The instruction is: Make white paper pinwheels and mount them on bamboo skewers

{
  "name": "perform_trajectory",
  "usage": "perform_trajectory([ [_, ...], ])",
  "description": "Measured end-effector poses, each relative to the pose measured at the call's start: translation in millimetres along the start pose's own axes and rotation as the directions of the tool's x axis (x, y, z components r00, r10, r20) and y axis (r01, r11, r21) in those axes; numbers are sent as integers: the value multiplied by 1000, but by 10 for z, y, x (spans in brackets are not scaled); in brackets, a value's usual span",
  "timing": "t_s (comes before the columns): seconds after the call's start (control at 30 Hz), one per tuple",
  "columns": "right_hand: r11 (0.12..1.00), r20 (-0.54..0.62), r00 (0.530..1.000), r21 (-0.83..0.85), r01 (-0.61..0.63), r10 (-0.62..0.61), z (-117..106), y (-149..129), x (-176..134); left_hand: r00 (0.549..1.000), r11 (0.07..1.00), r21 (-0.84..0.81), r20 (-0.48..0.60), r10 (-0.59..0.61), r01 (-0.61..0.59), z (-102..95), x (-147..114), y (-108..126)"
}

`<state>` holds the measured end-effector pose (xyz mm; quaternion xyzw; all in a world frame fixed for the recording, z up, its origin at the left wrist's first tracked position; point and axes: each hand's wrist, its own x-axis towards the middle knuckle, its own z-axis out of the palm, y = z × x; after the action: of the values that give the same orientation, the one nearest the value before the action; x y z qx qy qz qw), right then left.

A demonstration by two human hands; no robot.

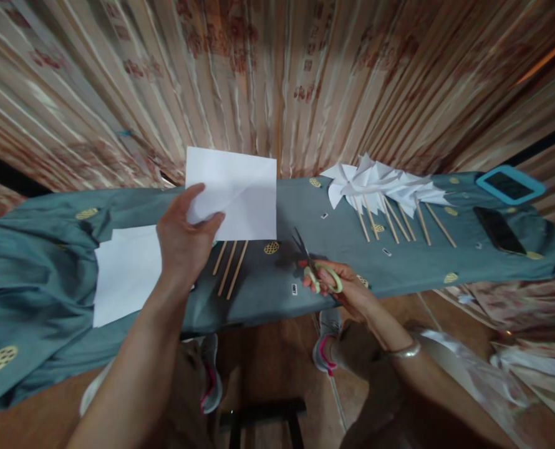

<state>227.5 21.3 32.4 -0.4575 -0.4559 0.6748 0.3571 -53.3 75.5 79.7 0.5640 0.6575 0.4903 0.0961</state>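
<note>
My left hand grips a white sheet of paper by its left side, thumb on the front, and holds it raised above the table. Faint crease lines show on the sheet. In my right hand is a pair of scissors with pale green handles; fingers sit in the loops and the blades point up and away, apart from the paper. Beneath the raised sheet, several thin wooden sticks lie on the cloth, their upper ends hidden. To the left, partly behind my forearm, rests a stack of white paper.
A grey-green cloth covers the narrow table. Several white paper pinwheels on sticks lie in a row at the right. Beyond them are a black phone and a blue-framed device. A pleated curtain hangs behind.
</note>
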Motion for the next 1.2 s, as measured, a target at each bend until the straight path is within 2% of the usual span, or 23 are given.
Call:
perform_trajectory([
  [0.13,989,162,985,-123,85,-65,37,-48,29,999,999,8,41,-31,31,-9,-23,-2],
  [0.33,977,285,957,-181,110,-55,43,-64,52,996,999,0,87,-35,36,31,-107,42],
  [0.6,971,272,961,-212,108,-48,30,-10,52,993,1000,1,116,13,-14,82,-163,89],
  [0.8,972,250,967,-211,103,-49,36,-34,41,994,997,-4,78,78,-78,124,-177,123],
  [1.2,973,251,967,-207,102,-48,36,-33,52,991,997,-5,101,83,-83,137,-207,137],
])
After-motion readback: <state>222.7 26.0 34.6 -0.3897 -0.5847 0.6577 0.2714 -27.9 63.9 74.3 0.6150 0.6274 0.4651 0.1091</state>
